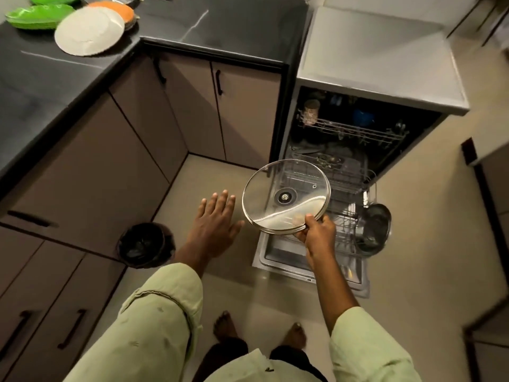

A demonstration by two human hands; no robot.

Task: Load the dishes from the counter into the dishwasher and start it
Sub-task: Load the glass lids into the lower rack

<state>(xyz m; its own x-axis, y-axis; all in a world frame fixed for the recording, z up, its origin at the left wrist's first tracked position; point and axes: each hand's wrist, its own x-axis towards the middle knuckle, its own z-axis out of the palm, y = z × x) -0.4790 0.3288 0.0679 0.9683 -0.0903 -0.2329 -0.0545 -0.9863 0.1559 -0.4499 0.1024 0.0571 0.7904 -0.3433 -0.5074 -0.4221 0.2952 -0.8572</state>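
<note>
I am gripping a round glass lid [286, 195] by its near edge with my right hand [318, 230], thumb curling over the metal rim and the other fingers underneath. The lid is clear glass with a steel band around it, a metal knob fitting at its centre and one small vent hole near the far side. It is tilting toward me in the air above the open dishwasher door [278, 257] and the near left corner of the pulled-out lower rack [347, 183]. My left hand [217, 219] is hovering just beside the lid, palm down with straight, spread fingers, gripping nothing. I am seeing one lid and two wire racks. The lower rack is carrying one steel pot [376, 230] at its right side, and cutlery is showing at its near end, though it is too blurred to count. The upper rack [358, 133] is holding one blue item [363, 117] and one pale cup-like vessel [311, 111], both too dark to name better. On the black counter [220, 20] at far left, two green plates [40, 16] are lying beside one white plate [89, 31], which is overlapping one orange plate [118, 8]. One bin [143, 244] lined with a black bag is standing on the floor by the cupboards.
</note>
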